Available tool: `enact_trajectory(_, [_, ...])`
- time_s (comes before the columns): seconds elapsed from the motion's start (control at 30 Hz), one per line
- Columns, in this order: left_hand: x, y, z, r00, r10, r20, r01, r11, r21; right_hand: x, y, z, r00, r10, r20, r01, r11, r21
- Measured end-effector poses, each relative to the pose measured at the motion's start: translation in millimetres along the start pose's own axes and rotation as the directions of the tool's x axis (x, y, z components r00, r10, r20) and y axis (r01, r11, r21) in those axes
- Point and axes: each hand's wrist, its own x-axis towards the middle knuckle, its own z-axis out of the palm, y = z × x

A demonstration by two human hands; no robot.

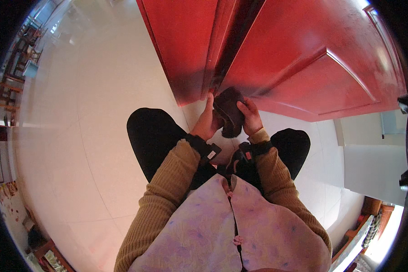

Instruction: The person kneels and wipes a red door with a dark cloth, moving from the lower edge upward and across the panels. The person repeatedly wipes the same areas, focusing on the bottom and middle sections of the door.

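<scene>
Between my two hands is a dark brown, soft-looking piece that resembles a folded cloth [232, 110]. My right hand [251, 115] grips its right edge, with the thumb and fingers bent over it. At its left side is my left hand [206, 119], thumb pointing up toward the door; its fingers are partly hidden behind the dark piece. Just beyond my hands stand the lower parts of a red panelled door [292, 74] and a red panel [180, 47], with a dark gap between them. The cloth is close to the bottom of that gap; whether it touches cannot be told.
Pale floor tiles [98, 136] spread around my black-trousered knees. Wooden chairs [10, 90] stand at the far upper left. To the right are a pale wall [370, 132] and, lower down, wooden furniture [355, 234].
</scene>
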Motion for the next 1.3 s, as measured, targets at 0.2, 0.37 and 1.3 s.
enact_trajectory(0.2, [1.9,-12.3,-6.3,0.999,0.018,-0.036,-0.004,0.937,0.35,-1.2,9.3,-2.9,1.0,-0.013,0.002,0.013,1.0,0.013])
enact_trajectory(0.37, [12.8,-23.2,-18.0,0.965,0.201,-0.168,-0.13,0.923,0.362,1.2,16.7,-4.2,0.986,-0.166,0.011,0.15,0.858,-0.491])
enact_trajectory(1.3, [46.5,99.0,3.8,0.846,0.531,-0.044,-0.345,0.608,0.715,-25.6,41.4,-47.0,0.993,0.053,-0.105,-0.091,0.913,-0.398])
